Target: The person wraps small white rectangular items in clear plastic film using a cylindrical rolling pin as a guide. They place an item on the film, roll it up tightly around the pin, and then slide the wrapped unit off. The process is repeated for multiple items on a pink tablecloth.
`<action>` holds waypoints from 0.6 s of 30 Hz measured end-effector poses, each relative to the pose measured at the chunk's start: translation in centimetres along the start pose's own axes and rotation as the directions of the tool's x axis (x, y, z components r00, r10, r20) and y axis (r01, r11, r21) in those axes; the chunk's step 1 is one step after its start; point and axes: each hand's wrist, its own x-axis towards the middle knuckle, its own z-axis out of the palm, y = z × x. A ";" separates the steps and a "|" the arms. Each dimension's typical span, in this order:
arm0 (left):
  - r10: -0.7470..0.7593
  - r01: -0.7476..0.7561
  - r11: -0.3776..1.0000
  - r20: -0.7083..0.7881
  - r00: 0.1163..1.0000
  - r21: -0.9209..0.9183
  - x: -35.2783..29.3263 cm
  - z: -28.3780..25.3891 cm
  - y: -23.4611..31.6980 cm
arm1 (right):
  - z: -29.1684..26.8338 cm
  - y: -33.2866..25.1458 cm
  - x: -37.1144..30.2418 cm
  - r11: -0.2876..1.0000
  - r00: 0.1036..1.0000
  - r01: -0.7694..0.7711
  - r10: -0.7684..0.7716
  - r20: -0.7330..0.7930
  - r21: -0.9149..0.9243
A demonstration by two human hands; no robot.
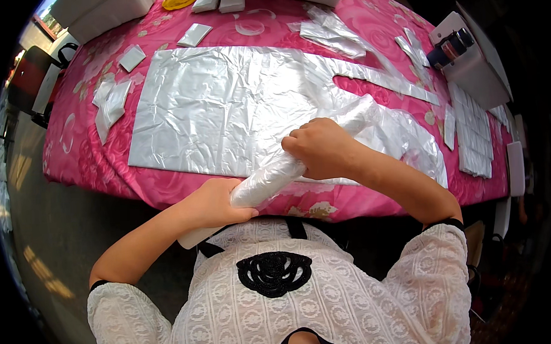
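A bunched translucent plastic bag (268,179) runs slantwise between my two hands above the near table edge. My left hand (218,202) is closed round its lower end, close to my body. Higher up and to the right, my right hand (320,148) grips the same bag in a fist. Beyond it, the plastic spreads loose and crinkled over the table. Underneath lie flat silvery-white plastic bags (199,108), smoothed out across the middle, with a handle strip (385,81) reaching right. How many layers lie there I cannot tell.
A pink flowered cloth (71,144) covers the table. Small folded packets (194,35) and crumpled plastic (111,105) lie left and far. White boxes (106,16) stand behind. At right are a dark bottle-like object (451,46), a white box (483,70) and stacked folded plastic (472,136).
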 end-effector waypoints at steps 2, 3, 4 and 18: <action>-0.045 0.082 0.967 0.155 0.987 -0.241 -0.2 -0.2 -0.7 | 1.0 0.3 0.0 0.996 0.986 0.053 -0.064 -0.157 -0.074; -0.038 0.140 0.908 0.255 0.966 -0.396 -0.2 -0.4 -1.0 | 1.1 0.5 0.0 0.991 0.965 0.076 -0.100 -0.241 -0.107; -0.013 0.209 0.820 0.349 0.937 -0.532 -0.2 -0.5 -1.2 | 1.0 0.8 0.1 0.985 0.937 0.095 -0.137 -0.321 -0.141; 0.008 0.172 0.825 0.316 0.949 -0.538 -2.5 0.2 -0.8 | 0.6 3.1 -1.3 0.986 0.857 0.064 -0.134 -0.498 -0.155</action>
